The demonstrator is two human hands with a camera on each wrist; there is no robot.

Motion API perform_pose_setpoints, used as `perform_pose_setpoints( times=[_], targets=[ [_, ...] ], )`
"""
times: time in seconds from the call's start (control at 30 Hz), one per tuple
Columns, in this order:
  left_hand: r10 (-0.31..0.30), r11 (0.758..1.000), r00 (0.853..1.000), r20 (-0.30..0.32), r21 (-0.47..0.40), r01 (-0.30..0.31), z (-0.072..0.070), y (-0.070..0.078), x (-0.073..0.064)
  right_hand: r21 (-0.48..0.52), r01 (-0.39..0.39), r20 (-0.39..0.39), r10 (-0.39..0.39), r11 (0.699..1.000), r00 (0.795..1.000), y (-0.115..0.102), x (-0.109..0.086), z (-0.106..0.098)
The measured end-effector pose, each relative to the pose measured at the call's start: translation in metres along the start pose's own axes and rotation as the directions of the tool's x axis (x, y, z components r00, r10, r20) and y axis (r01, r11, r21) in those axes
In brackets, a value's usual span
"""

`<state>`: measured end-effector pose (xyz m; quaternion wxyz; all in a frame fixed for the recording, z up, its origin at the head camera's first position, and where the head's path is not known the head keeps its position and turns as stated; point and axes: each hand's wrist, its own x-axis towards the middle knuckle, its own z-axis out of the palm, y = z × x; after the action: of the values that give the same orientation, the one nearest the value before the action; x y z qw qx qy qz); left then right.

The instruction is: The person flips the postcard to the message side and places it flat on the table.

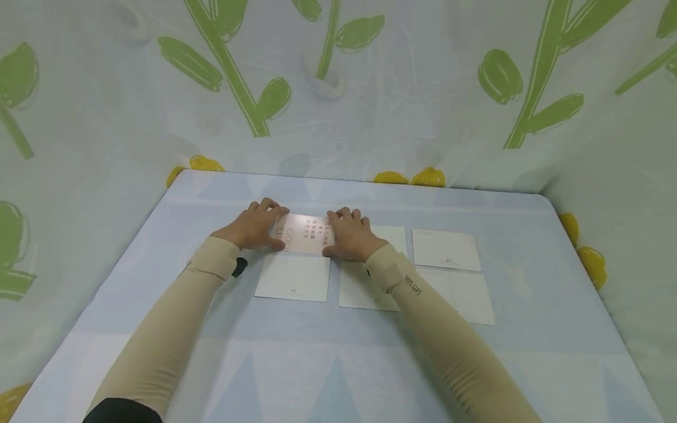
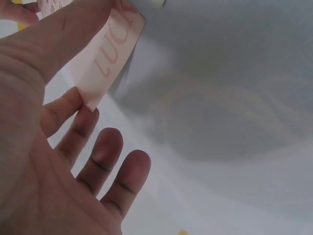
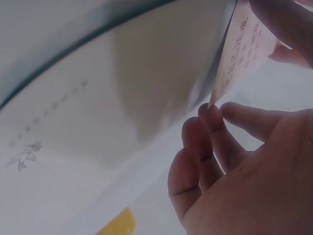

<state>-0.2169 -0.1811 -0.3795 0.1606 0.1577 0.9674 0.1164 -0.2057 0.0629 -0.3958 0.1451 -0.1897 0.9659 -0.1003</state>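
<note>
A pale pink card (image 1: 301,232) with "GOOD LUCK" lettering and dark printed characters spans the gap between my two hands. My left hand (image 1: 252,226) pinches its left edge, thumb at the near corner and fingertips at the far one. On the opposite edge, my right hand (image 1: 355,236) pinches the card in the same way. In both wrist views the card's edge stands a little off the surface, with shadow beneath. Just nearer to me lies a white card (image 1: 292,279) with a small printed mark. Another white card (image 1: 365,288) is partly covered by my right wrist.
More white cards lie to the right: one behind my right hand (image 1: 392,238), an upper right card (image 1: 446,249) and a lower right card (image 1: 473,299) partly under my forearm. The pale blue table (image 1: 296,364) meets a leaf-patterned curtain (image 1: 402,106) at its far edge.
</note>
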Motion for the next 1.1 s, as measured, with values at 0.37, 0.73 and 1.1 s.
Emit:
perform_pose_setpoints(
  times=[0.37, 0.73, 1.1],
  targets=[
    [-0.02, 0.999, 1.0, -0.025, -0.043, 0.018, 0.005, -0.004, -0.003, -0.007, -0.048, -0.076, 0.047, 0.999, 0.996, -0.002, 0.001, 0.002],
    [-0.032, 0.996, 0.998, -0.062, -0.087, 0.026, 0.012, -0.005, -0.007, 0.211, -0.06, -0.087, 0.08, 0.976, 0.993, 0.0, -0.006, 0.006],
    [-0.093, 0.98, 0.991, -0.1, -0.185, 0.074, 0.018, -0.006, -0.009, 0.46, -0.061, -0.142, 0.141, 0.886, 0.98, 0.007, -0.016, 0.003]
  ],
)
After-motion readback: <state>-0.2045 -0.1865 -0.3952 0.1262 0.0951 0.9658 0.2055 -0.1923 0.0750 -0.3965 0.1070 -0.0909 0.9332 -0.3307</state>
